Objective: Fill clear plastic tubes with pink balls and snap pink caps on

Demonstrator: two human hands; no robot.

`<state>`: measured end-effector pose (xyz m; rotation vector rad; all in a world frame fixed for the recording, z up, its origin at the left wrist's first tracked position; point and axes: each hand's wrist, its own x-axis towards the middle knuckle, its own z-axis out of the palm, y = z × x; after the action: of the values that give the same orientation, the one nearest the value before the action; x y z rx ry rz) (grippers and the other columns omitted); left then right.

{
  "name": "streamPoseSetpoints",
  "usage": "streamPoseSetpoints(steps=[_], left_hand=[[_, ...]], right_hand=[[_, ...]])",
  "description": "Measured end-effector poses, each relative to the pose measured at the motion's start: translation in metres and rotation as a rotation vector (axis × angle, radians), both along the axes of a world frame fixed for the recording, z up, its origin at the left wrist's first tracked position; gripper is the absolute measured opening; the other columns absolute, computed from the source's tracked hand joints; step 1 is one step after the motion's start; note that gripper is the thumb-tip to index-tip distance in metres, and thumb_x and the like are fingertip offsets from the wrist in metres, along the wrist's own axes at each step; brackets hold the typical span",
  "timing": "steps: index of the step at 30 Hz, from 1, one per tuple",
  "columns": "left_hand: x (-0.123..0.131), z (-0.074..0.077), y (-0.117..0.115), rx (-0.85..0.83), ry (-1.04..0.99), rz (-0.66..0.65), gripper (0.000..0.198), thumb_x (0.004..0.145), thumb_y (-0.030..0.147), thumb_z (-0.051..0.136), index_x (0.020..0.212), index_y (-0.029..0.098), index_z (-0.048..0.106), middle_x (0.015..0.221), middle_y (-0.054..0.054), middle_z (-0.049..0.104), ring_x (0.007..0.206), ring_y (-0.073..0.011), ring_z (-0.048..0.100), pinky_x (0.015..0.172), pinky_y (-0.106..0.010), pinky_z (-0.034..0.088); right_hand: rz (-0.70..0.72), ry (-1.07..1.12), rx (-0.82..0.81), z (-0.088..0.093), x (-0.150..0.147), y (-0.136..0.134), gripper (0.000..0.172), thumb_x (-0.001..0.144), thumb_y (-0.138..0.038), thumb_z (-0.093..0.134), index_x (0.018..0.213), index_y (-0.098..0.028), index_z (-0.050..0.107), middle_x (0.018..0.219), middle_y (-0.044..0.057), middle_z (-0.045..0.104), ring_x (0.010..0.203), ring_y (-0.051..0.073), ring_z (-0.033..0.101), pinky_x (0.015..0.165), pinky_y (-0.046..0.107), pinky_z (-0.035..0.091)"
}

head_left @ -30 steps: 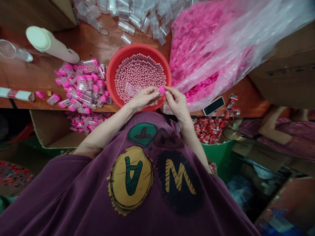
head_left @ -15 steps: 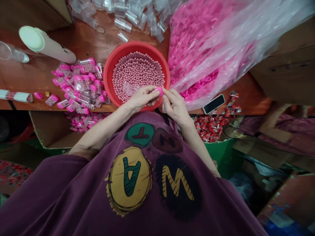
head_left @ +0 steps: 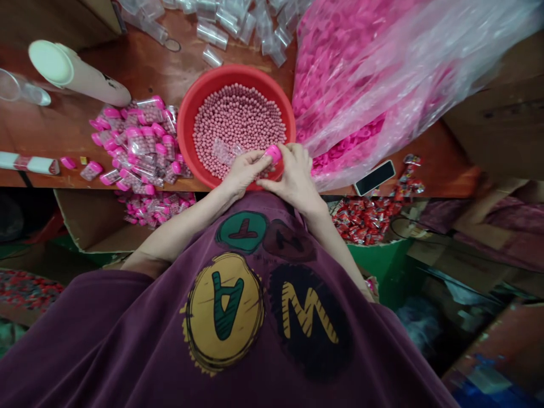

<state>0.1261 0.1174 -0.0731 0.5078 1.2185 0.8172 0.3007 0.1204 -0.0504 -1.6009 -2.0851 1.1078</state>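
"Where's the pink-capped tube (head_left: 272, 153)?"
"Over the red bowl (head_left: 186, 122), grasped by the left hand (head_left: 243, 173); the right hand (head_left: 296, 180) has fingers spread beside it."
"And around?"
"A tube pile (head_left: 147, 141) left, a plastic bag (head_left: 419, 62) crowding the right."

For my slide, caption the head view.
Left hand holds a pink cap over a red bowl of beads, right hand open.

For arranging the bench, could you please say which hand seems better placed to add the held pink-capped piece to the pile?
Probably the left hand: it pinches the pink-capped piece and is nearer the pile of capped containers. The right hand is nearer the plastic bag.
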Motion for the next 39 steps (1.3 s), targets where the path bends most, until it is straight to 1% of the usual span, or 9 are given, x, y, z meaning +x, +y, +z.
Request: streamPoseSetpoints(steps=[5,14,21,26,29,32,34,36,39], left_hand=[[0.007,0.005,0.001,-0.065,-0.011,0.035,0.034,0.095,0.049,0.088,0.098,0.017,0.076,0.085,-0.001,0.075,0.075,-0.0114,0.067,0.075,-0.025,0.055],[0.018,-0.004,-0.005,-0.042,0.053,0.064,0.033,0.099,0.049,0.085,0.096,0.018,0.073,0.078,0.002,0.067,0.075,-0.0110,0.060,0.071,-0.023,0.050],[0.019,-0.008,-0.007,-0.114,0.039,0.101,0.027,0.101,0.038,0.083,0.088,0.018,0.071,0.074,0.003,0.065,0.069,-0.0097,0.055,0.068,-0.022,0.047],[0.016,-0.015,-0.003,-0.263,0.049,0.145,0.026,0.106,0.019,0.069,0.080,0.018,0.066,0.065,0.004,0.061,0.063,-0.0095,0.053,0.065,-0.022,0.045],[-0.009,-0.020,-0.011,-0.250,0.133,0.178,0.010,0.101,0.015,0.069,0.091,0.018,0.071,0.075,0.003,0.069,0.073,-0.0117,0.062,0.073,-0.023,0.051],[-0.066,-0.023,-0.043,-0.062,0.396,0.248,0.010,0.098,0.027,0.073,0.106,0.020,0.074,0.093,0.000,0.075,0.089,-0.0149,0.066,0.085,-0.027,0.054],[-0.116,-0.024,-0.077,0.001,0.622,0.278,0.019,0.100,0.036,0.072,0.113,0.022,0.074,0.099,0.000,0.075,0.094,-0.0170,0.065,0.093,-0.033,0.054],[-0.163,-0.024,-0.114,-0.076,0.849,0.260,0.020,0.103,0.037,0.066,0.116,0.023,0.072,0.099,-0.001,0.072,0.103,-0.0212,0.064,0.103,-0.041,0.052],[-0.204,-0.023,-0.148,-0.159,1.263,0.185,0.033,0.094,0.029,0.071,0.127,0.027,0.070,0.122,-0.006,0.073,0.132,-0.0336,0.059,0.125,-0.058,0.041]], right_hand=[[0.024,-0.122,0.032,-0.009,-0.009,-0.005,0.088,0.096,-0.061,0.082,0.165,-0.018,0.048,0.159,0.026,0.056,0.151,0.052,0.050,0.124,0.081,0.043],[0.014,-0.243,0.071,-0.030,-0.021,-0.003,0.052,0.100,-0.035,0.066,0.145,-0.011,0.056,0.136,0.024,0.061,0.139,0.049,0.052,0.120,0.077,0.046],[0.066,-0.180,0.095,-0.052,-0.019,0.000,0.043,0.095,-0.038,0.067,0.131,-0.014,0.060,0.128,0.022,0.064,0.130,0.047,0.056,0.116,0.076,0.048],[0.148,-0.188,0.018,-0.063,-0.029,0.002,0.046,0.087,-0.036,0.075,0.125,-0.012,0.066,0.123,0.024,0.070,0.126,0.046,0.061,0.115,0.072,0.049],[0.234,-0.020,-0.090,-0.071,-0.041,-0.001,0.069,0.085,-0.037,0.081,0.147,-0.015,0.060,0.137,0.021,0.071,0.131,0.043,0.064,0.117,0.065,0.052],[0.235,0.145,-0.182,-0.089,-0.051,0.004,0.089,0.090,-0.045,0.082,0.166,-0.017,0.046,0.148,0.020,0.069,0.134,0.038,0.067,0.118,0.059,0.056],[0.152,0.085,-0.148,-0.106,-0.057,0.014,0.075,0.099,-0.048,0.073,0.162,-0.014,0.050,0.147,0.023,0.069,0.135,0.039,0.067,0.119,0.062,0.055],[0.093,-0.036,-0.083,-0.123,-0.065,0.025,0.059,0.104,-0.046,0.067,0.151,-0.012,0.060,0.144,0.026,0.070,0.137,0.043,0.064,0.121,0.069,0.051],[0.117,-0.154,-0.082,-0.145,-0.079,0.039,0.044,0.101,-0.035,0.068,0.138,-0.009,0.069,0.138,0.028,0.073,0.136,0.045,0.064,0.121,0.073,0.048]])
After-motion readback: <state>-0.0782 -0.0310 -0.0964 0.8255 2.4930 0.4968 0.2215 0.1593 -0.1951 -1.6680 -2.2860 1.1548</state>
